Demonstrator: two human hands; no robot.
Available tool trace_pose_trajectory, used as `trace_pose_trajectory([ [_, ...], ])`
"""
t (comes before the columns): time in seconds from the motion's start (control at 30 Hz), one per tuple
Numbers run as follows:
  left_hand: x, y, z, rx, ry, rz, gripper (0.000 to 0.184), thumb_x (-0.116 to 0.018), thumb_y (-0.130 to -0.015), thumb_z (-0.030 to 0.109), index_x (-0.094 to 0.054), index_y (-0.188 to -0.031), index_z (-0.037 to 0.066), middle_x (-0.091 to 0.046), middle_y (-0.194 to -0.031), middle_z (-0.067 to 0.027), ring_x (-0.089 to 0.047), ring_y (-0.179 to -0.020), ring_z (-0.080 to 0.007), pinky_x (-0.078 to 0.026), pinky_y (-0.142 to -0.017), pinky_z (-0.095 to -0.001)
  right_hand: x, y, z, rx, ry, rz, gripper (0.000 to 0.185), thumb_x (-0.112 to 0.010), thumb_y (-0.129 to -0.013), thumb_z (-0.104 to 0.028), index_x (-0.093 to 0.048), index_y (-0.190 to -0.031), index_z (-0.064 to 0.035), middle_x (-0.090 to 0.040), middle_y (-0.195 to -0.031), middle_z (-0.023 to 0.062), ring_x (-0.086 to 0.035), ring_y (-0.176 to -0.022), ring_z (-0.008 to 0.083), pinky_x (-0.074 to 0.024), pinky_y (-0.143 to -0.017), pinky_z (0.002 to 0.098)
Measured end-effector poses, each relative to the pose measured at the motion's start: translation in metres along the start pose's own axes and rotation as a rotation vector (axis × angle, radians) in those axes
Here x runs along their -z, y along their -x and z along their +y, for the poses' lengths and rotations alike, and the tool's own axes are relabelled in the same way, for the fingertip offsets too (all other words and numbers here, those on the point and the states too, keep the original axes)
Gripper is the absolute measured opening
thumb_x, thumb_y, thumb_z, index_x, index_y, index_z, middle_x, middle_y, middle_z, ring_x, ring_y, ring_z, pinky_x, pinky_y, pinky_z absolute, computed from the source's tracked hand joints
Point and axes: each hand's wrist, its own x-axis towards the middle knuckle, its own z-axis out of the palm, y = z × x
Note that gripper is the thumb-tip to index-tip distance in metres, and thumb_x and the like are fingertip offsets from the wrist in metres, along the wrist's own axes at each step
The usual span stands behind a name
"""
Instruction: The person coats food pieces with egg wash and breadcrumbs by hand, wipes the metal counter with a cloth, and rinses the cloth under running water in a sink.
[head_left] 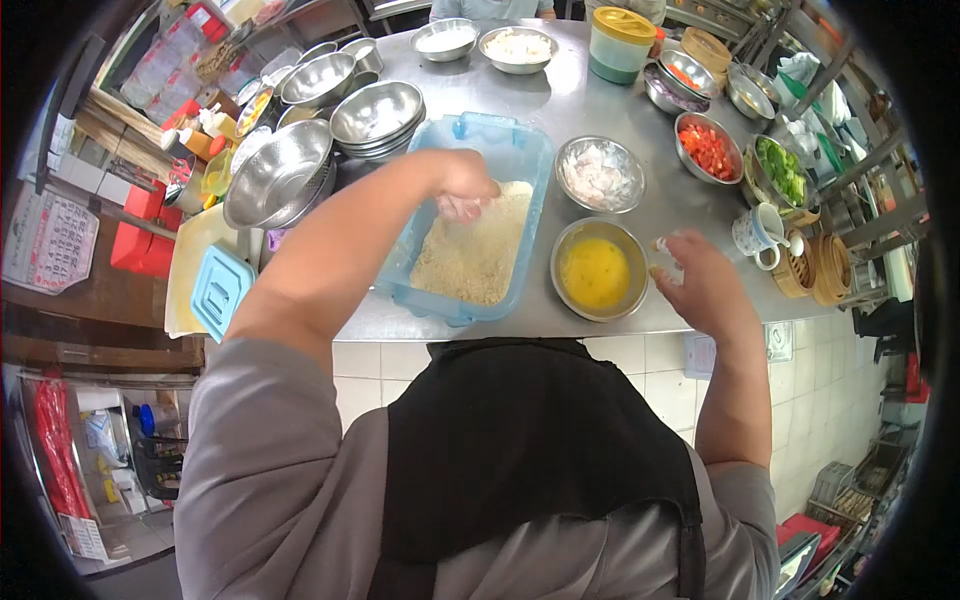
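The fingers of the left hand are seen curled over the coarse, pale crumbs in the translucent blue tub, but its palm is hidden and whether anything is grasped cannot be told, while the tub's left wall is partly covered by the forearm. The right hand is held loosely open with residue on its fingertips, just beside the round metal bowl of glossy yellow liquid, which is set near the table's near edge. Bare, smooth steel is left between 2 bowls, of moist pale pieces and chopped red pieces.
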Motion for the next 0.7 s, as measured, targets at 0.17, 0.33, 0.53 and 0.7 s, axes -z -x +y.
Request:
trace_pose_trajectory([
  [0.17, -0.038, -0.038, -0.017, -0.202, -0.275, -0.08, 0.032, -0.06, -0.091, 0.029, -0.068, -0.096, -0.002, -0.069, -0.087, -0.0131, -0.069, -0.078, -0.0231, -0.055, -0.064, -0.0372, 0.0, -0.004, 0.0, 0.015, 0.011, -0.026, 0.036, -0.069, -0.086, -0.021, -0.064, -0.117, -0.0018, -0.063, -0.118, 0.0208, -0.06, -0.107, 0.0406, -0.0492, -0.092, 0.0457],
  [0.33, 0.003, -0.005, 0.016, -0.095, -0.04, 0.159, 0.026, -0.057, -0.09, 0.024, -0.069, -0.094, 0.0, -0.068, -0.082, -0.0136, -0.067, -0.072, -0.0226, -0.054, -0.062, -0.0371, -0.004, -0.004, 0.003, 0.048, 0.01, 0.034, 0.036, -0.069, -0.086, -0.021, -0.064, -0.117, -0.0019, -0.063, -0.117, 0.02, -0.06, -0.107, 0.0397, -0.0491, -0.093, 0.0456],
  [0.53, -0.034, -0.071, -0.016, -0.133, -0.159, 0.157, 0.03, -0.051, -0.093, 0.025, -0.067, -0.089, 0.0, -0.068, -0.083, -0.0122, -0.066, -0.07, -0.0227, -0.054, -0.061, -0.0367, -0.004, -0.012, -0.002, 0.008, -0.009, -0.066, 0.037, -0.068, -0.088, -0.022, -0.063, -0.118, -0.001, -0.063, -0.119, 0.0205, -0.06, -0.11, 0.039, -0.0479, -0.095, 0.0455],
  [0.7, -0.01, -0.045, 0.011, -0.231, -0.157, 0.168, 0.034, -0.047, -0.096, 0.025, -0.068, -0.088, -0.002, -0.069, -0.084, -0.0131, -0.067, -0.071, -0.0233, -0.054, -0.062, -0.0357, -0.006, -0.005, 0.004, -0.027, -0.032, -0.03, 0.037, -0.067, -0.088, -0.024, -0.063, -0.118, -0.0009, -0.064, -0.117, 0.021, -0.059, -0.112, 0.0389, -0.0474, -0.097, 0.0459],
])
